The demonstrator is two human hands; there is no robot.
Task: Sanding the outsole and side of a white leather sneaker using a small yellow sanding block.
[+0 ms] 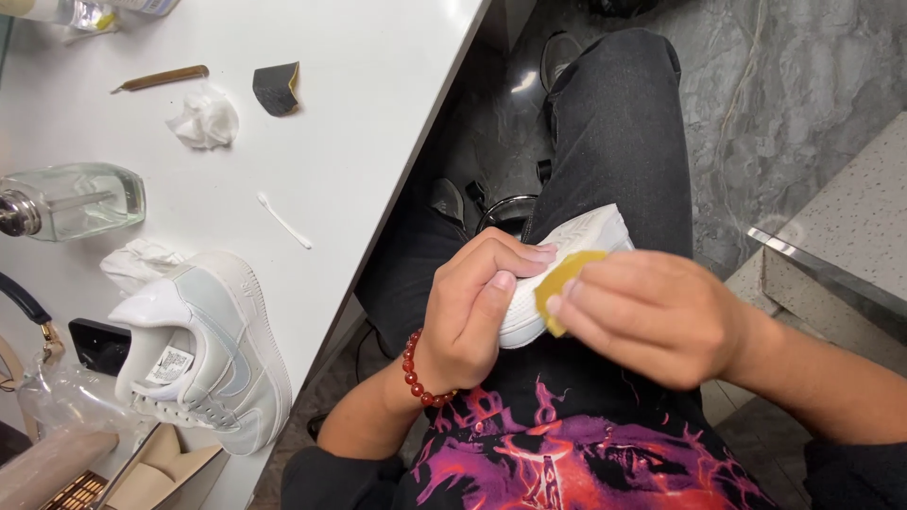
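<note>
White leather shows between the two hands: a sneaker (576, 247) held over the person's lap, just off the edge of the table (378, 113). The left hand (477, 307) wraps its fingers around the shoe from the near side, thumb laid along the sole edge, a red bead bracelet (416, 373) at the wrist. The right hand (652, 316) pinches a small yellow pad (559, 283) between fingertips and thumb and presses it against the side of the shoe.

Below lie black trousers and a dark shirt with a pink and red print. On the table to the left, a second white sneaker (203, 354) rests on its side, near a crumpled tissue (137, 264). Farther off are a clear glass bottle (76, 200) lying flat, a cotton swab (283, 221), another crumpled tissue (203, 120), a dark folded sanding pad (277, 88) and a thin brown-handled tool (162, 78).
</note>
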